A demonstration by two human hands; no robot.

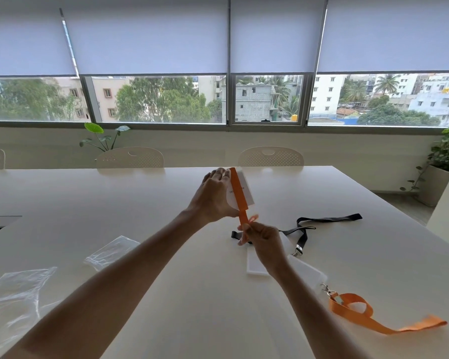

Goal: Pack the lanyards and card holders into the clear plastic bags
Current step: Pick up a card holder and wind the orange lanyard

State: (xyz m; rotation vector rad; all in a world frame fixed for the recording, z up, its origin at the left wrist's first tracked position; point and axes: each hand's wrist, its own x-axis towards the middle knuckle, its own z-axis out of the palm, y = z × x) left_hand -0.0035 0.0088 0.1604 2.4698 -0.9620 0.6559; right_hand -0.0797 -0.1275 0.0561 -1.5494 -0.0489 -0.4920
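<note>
Hands (213, 198) apparently wrapping orange lanyard (240, 203).

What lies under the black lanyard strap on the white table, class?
Mostly bare white table. Where the black lanyard strap nears the right hand, a flat white card holder lies beneath; that hand covers their overlap, so contact is unclear.

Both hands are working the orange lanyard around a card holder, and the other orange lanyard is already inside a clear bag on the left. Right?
Not quite. In the head view the other orange lanyard lies loose on the table at the right, not bagged.
</note>
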